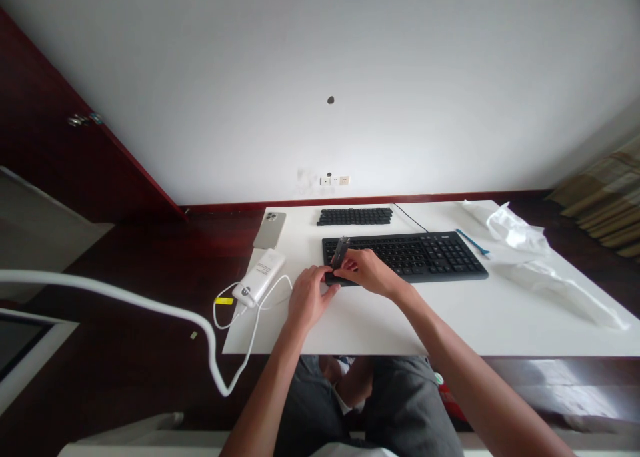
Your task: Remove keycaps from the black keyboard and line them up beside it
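Note:
A black keyboard [430, 256] with a cable lies across the middle of the white table. My right hand [364, 269] grips a small dark tool [341, 249], held upright over the keyboard's left end. Against the front left corner of the keyboard rests my left hand [311, 296], its thumb and fingers apart, fingertips touching the edge near the tool's lower end. The tool's tip is hidden by the fingers. Behind the keyboard sits a block of black keys [355, 216].
A phone [270, 230] and a white power bank [260, 277] with a white cable [150, 304] are at the table's left. On the right lie a blue brush-like tool [473, 242] and crumpled white plastic bags [515, 227]. The front table edge is near my lap.

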Demonstrator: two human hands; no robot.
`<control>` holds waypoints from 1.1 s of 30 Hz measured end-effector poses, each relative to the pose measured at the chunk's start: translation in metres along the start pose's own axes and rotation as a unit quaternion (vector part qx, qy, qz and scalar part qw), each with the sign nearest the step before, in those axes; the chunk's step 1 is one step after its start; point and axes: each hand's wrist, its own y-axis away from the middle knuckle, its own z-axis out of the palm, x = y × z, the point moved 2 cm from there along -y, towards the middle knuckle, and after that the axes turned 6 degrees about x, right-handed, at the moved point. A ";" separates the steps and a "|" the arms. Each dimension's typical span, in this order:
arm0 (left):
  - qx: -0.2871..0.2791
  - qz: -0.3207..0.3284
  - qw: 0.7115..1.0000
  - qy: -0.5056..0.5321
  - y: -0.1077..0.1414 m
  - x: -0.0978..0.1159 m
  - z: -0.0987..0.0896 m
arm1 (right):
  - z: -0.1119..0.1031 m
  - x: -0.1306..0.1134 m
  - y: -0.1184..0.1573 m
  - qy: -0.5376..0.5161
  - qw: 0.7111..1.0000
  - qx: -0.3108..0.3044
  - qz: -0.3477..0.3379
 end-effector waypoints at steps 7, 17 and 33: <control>0.011 -0.007 0.999 0.049 -0.001 -0.001 -0.001 | 0.002 0.008 0.001 0.000 1.000 -0.003 -0.003; 0.039 -0.034 0.995 0.088 -0.005 -0.004 0.000 | 0.006 0.012 0.002 0.022 0.999 0.026 -0.014; 0.041 -0.045 0.995 0.080 -0.005 -0.008 0.004 | 0.009 0.009 -0.013 0.052 0.999 0.013 -0.006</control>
